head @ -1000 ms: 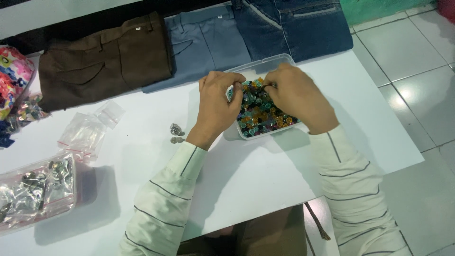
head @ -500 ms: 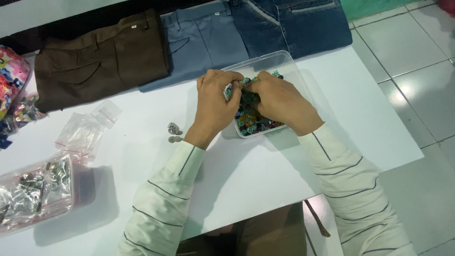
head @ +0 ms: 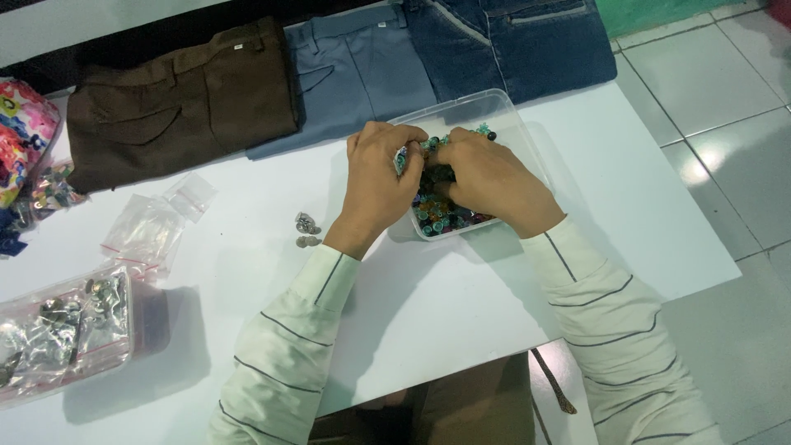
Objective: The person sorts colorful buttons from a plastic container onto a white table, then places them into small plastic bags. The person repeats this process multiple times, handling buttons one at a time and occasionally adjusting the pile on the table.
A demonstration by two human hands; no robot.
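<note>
Both hands edged closer together over the clear plastic tub (head: 512, 115) of coloured beads (head: 441, 216) since a second ago; tub stayed put near the tabletop (head: 461, 313) back edge. Left hand (head: 377, 183) and right hand (head: 494, 181) had fingers clenched on bead clumps. Risk: beads spilling over the low rim, or the light tub sliding toward the jeans (head: 511, 41).
</note>
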